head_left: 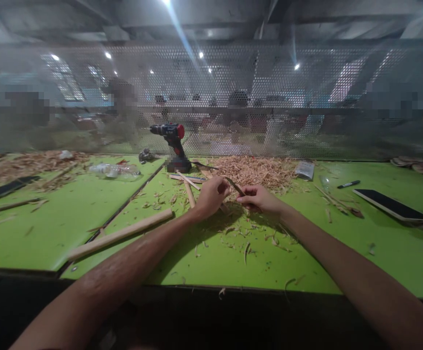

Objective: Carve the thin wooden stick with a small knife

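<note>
Over the middle of the green table (204,267), my left hand (213,194) has its fingers curled; whether it holds anything is hidden. Close to its right, my right hand (258,198) pinches the lower end of a thin, dark curved strip (235,186). The strip's upper end reaches toward my left fingers, and I cannot tell if they touch it. Behind both hands lies a heap of wood shavings (258,170). Thin wooden sticks (189,192) lie just left of my left hand.
A cordless drill (173,146) stands behind the sticks. A long wooden rod (124,233) lies at left, near a plastic bottle (114,170). To the right are a marker (348,184), a dark tablet (393,204) and a small packet (305,170). A perforated screen (211,116) borders the back.
</note>
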The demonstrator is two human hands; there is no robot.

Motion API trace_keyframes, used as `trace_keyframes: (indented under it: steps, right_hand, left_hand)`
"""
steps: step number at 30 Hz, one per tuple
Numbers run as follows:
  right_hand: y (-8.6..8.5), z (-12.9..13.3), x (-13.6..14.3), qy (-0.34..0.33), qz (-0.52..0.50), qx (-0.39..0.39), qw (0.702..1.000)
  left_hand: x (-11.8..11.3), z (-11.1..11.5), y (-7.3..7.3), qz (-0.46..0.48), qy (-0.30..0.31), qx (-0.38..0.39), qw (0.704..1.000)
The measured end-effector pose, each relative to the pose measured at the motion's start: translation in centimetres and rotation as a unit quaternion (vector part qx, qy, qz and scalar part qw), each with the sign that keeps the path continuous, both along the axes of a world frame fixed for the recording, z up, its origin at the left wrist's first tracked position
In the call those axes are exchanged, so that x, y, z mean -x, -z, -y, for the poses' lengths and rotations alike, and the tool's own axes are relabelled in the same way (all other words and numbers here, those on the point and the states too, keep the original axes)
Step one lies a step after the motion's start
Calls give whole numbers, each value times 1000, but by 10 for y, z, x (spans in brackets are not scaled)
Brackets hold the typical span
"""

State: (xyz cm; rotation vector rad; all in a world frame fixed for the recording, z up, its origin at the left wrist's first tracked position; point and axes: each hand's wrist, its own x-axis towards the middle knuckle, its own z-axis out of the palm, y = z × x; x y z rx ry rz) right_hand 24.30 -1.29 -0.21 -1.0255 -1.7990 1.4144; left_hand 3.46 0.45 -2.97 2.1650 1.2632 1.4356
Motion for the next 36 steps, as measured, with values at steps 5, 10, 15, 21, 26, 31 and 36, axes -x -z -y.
trace_keyframes:
  steps: [5, 10, 15, 21, 26, 31, 36]
  right_hand:
    - [-2, 3, 1, 2, -14, 20, 1000]
    - [-6, 9, 3, 5, -15, 32, 999]
    - [-8, 7, 2, 13, -50, 48, 998]
    - [-1, -5, 0, 120, -140, 33, 982]
    - [3, -11, 0, 162, -162, 32, 973]
    - [3, -8, 1, 131, -145, 12, 981]
    - [4, -9, 1, 115, -130, -16, 985]
  left_hand:
    - [-4, 7, -3, 19, 6, -14, 1000]
    - [-7, 10, -3, 20, 18, -38, 999]
    - [-5, 5, 1, 45, 22, -33, 998]
    - [0, -2, 2, 47, 47, -61, 996]
    - [-1, 0, 5, -22, 111, -128, 985]
    - [-1, 3, 4, -50, 131, -140, 980]
    - [-3, 6, -1, -35, 136, -67, 988]
